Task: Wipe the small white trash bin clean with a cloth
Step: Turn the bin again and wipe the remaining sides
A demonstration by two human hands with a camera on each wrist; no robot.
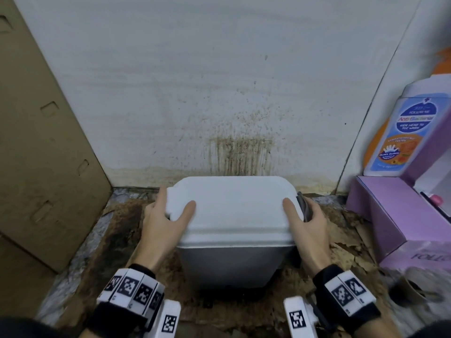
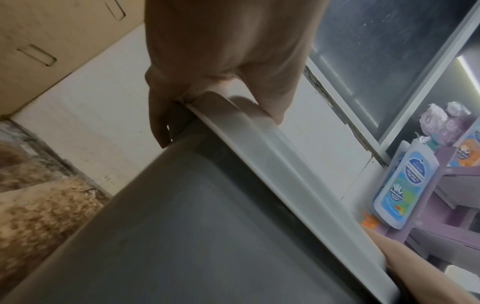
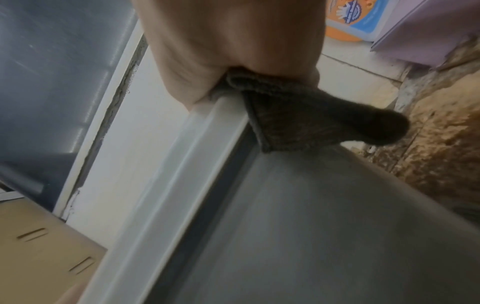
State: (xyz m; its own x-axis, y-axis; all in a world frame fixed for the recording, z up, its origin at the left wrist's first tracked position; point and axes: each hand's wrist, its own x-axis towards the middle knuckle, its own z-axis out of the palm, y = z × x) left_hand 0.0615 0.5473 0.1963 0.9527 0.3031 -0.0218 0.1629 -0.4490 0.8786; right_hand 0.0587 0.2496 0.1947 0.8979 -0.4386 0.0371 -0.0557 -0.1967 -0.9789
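The small trash bin (image 1: 231,208) has a white lid and a grey body and stands on the floor against the wall. My left hand (image 1: 166,215) grips the lid's left edge, thumb on top and fingers curled under the rim (image 2: 221,61). My right hand (image 1: 310,220) grips the right edge with its thumb on the lid. A dark grey cloth (image 1: 305,206) is pinched between that palm and the rim. In the right wrist view the cloth (image 3: 311,115) hangs down over the bin's grey side (image 3: 324,226). The left wrist view shows the lid's edge and grey side (image 2: 207,226).
A cardboard box (image 1: 36,142) leans at the left. Brown stains (image 1: 239,152) streak the wall behind the bin. A purple box (image 1: 390,215) with a blue-labelled bottle (image 1: 402,132) stands at the right, a small cup (image 1: 412,286) nearer me. The floor (image 1: 117,240) is dirty and peeling.
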